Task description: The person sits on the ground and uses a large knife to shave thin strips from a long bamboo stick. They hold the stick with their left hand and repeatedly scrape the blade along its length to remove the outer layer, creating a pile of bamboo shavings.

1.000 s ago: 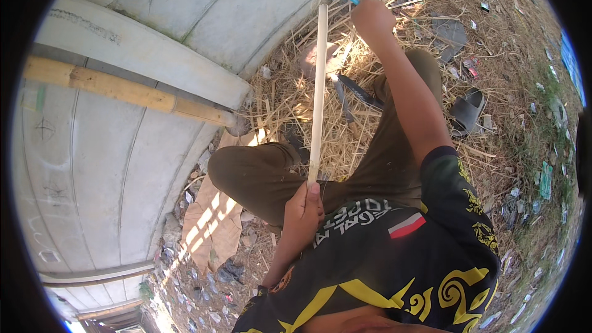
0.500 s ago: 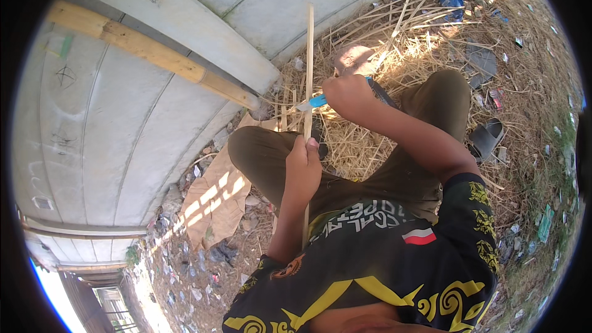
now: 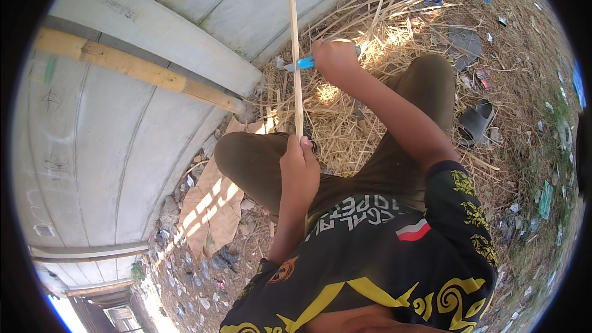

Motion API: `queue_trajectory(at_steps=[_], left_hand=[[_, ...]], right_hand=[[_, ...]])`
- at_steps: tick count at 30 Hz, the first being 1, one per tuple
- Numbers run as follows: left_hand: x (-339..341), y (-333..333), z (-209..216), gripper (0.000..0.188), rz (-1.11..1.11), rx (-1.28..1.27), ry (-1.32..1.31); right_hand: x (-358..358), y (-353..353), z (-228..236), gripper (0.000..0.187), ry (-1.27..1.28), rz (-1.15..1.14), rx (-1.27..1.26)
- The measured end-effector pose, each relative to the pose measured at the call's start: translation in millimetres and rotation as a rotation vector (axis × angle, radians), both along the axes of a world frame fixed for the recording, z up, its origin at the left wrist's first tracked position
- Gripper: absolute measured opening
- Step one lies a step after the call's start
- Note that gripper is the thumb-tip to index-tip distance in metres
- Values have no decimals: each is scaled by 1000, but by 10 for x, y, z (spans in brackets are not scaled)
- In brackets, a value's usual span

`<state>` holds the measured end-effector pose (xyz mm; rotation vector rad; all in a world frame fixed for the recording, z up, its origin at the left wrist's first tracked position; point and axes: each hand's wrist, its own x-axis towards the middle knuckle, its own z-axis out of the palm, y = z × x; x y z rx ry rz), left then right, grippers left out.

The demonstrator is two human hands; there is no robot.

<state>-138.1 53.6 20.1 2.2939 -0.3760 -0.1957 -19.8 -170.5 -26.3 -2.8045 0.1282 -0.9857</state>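
Observation:
A long pale strip, seemingly bamboo [image 3: 298, 98], stands out away from me between my knees. My left hand [image 3: 300, 169] is closed around its lower part, thumb on top. My right hand [image 3: 336, 63] grips a blue cutter knife [image 3: 305, 63], whose blade points left and lies against the strip in its upper half. Beneath both hands are my bent legs in brown trousers [image 3: 425, 95] and a heap of thin shavings [image 3: 342, 148].
Cut strips [image 3: 364, 9] lie by the grey panel wall [image 3: 135, 142]. A bamboo pole [image 3: 142, 71] runs along that wall. Brown cardboard [image 3: 213, 222] is at the left, a dark sandal [image 3: 476, 121] at the right. A wooden-handled tool [image 3: 361, 124] rests among the shavings.
My right hand and the knife have moved farther up the strip, toward its far end. My left hand keeps its hold. The whole view has shifted slightly.

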Motion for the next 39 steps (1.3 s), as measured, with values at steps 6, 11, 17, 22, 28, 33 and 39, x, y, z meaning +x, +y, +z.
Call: queue_trajectory(at_steps=[6, 11, 17, 22, 28, 33, 39], left_hand=[[-103, -20, -3, 31, -79, 33, -12], [-190, 28, 28, 30, -117, 45, 36], [-390, 146, 175, 25, -158, 168, 23], [-537, 444, 297, 24, -182, 206, 61], [-836, 1167, 269, 26, -237, 224, 275], [-921, 1616, 111, 32, 240, 151, 323], [-373, 1016, -75, 35, 284, -450, 599]], right_hand=[[109, -322, -48, 7, 17, -86, 59], [202, -505, -126, 10, -2, -177, 76], [210, -705, -121, 9, 2, -242, 94], [262, -726, -234, 7, 30, -240, 105], [261, -1575, -515, 20, 406, -632, 777], [255, -464, 1, 18, 281, -178, 451], [-181, 840, 31, 10, 206, 413, 52]])
